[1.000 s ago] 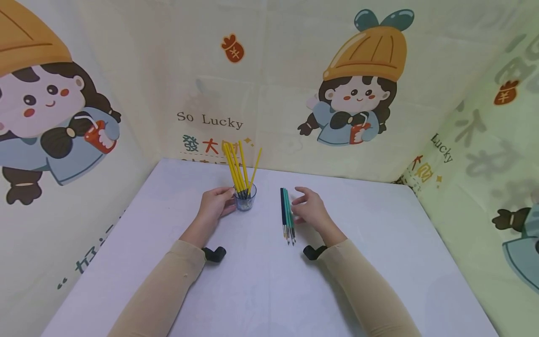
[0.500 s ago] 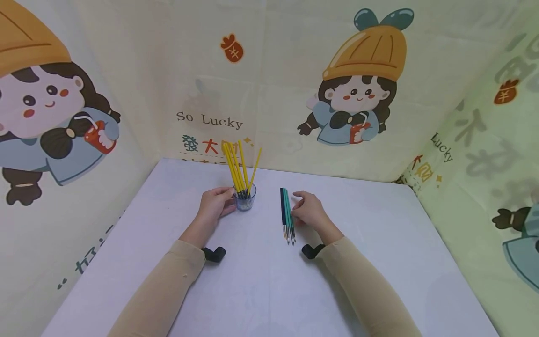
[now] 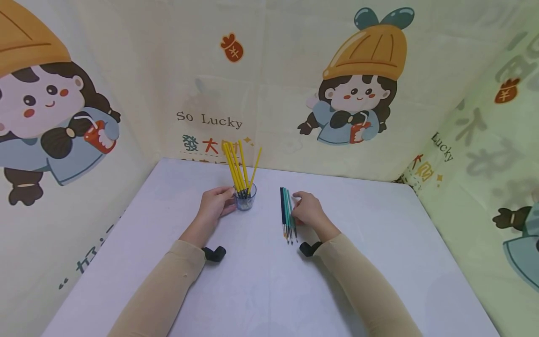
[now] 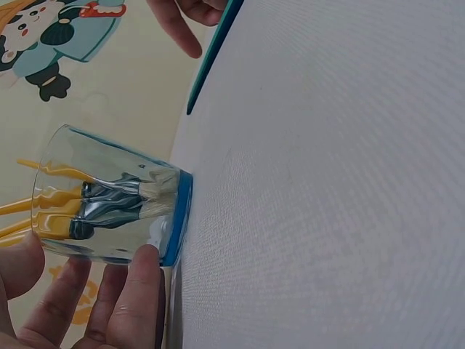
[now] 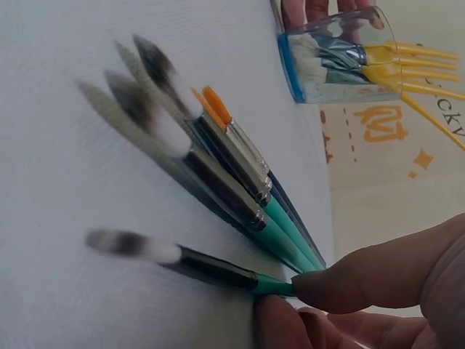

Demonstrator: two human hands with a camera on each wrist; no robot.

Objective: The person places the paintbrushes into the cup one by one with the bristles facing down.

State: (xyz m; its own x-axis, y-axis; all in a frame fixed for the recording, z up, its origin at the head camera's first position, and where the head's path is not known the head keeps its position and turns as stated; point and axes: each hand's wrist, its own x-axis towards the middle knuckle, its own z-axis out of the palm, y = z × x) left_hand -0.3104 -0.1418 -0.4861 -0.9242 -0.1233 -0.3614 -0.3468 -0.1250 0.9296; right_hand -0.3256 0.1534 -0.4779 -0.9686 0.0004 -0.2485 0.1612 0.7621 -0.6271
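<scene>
A clear cup with a blue base [image 4: 182, 218] stands upright, holding several yellow-handled paintbrushes [image 3: 236, 171] with their bristles down. My left hand [image 3: 214, 204] holds the cup's left side, thumb near the rim and fingers along the wall. To the right lies a row of paintbrushes with dark and green handles [image 3: 285, 208], their bristles toward me. My right hand [image 3: 310, 210] pinches one green-handled paintbrush [image 5: 218, 269] between thumb and fingers. In the right wrist view, that brush's tip sits apart from the other bristles, and the far end of its handle is hidden by my hand.
The white tabletop [image 3: 261, 281] meets a printed cloth backdrop [image 3: 278, 107] at its back edge and along both sides. A black wrist mount [image 3: 214, 254] sits at my left cuff and another black mount [image 3: 310, 249] at the right.
My right hand has come in to the green-handled paintbrush at the row's right edge and closed its fingers on it. That brush's tip has shifted slightly right. My left hand and the cup stay still.
</scene>
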